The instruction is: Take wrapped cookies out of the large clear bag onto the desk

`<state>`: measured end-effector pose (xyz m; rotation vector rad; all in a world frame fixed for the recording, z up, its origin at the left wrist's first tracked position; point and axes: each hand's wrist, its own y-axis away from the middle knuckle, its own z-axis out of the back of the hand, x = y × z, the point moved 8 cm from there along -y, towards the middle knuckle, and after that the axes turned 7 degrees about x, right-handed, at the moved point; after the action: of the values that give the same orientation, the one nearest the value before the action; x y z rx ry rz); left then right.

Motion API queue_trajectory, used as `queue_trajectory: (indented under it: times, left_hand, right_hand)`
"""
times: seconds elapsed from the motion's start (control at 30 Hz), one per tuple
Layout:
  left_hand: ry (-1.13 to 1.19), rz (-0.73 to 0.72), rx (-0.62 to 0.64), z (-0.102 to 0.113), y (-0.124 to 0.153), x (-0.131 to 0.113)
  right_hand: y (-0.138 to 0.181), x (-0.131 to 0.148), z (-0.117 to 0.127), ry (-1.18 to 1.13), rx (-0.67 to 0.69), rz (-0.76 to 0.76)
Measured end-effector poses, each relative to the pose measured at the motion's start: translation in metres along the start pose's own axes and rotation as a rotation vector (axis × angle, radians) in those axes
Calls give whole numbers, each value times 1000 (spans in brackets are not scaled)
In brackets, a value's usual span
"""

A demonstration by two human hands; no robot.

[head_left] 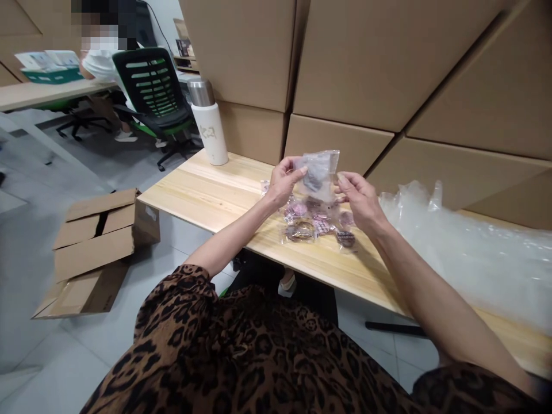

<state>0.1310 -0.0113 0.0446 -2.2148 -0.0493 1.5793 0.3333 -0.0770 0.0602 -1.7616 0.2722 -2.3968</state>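
1. The left hand (284,183) and right hand (360,195) are raised over the table (207,192), fingers pinching opposite edges of a small clear bag (319,172), stretching it flat between them.
2. Just below the fingers lies a heap of packets (317,221).
3. Beyond the left fingers stands a flask (209,123), out of the way.

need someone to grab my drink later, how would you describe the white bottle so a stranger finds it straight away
Start at the wooden table in front of the wall of cardboard boxes. The white bottle stands upright at the table's far left corner, against the boxes. It is the only tall thing there, with a silver cap, unlike the flat clear packets.
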Motion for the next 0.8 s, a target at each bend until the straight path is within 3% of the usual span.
queue_trajectory:
  times: [0.17,0.3,0.43,0.53,0.67,0.8]
  left_hand:
    - [53,181,-22,-4,28,-1]
    - [-30,269,-87,8,37,6]
    - [-200,239,-165,23,48,7]
    - [-291,207,-169,23,57,5]
    - [-302,152,-183,15,69,3]
    - [-430,38,-177,7,78,-6]
  right_hand:
    - [-2,30,-20,124,44,142]
    - [1,65,-11,556,-32,269]
    - [-8,106,-8,1123,-47,313]
    - [-19,131,-10,1404,15,241]
    - [-28,166,-3,1557,-49,110]
    - [-38,199,18,1545,-164,151]
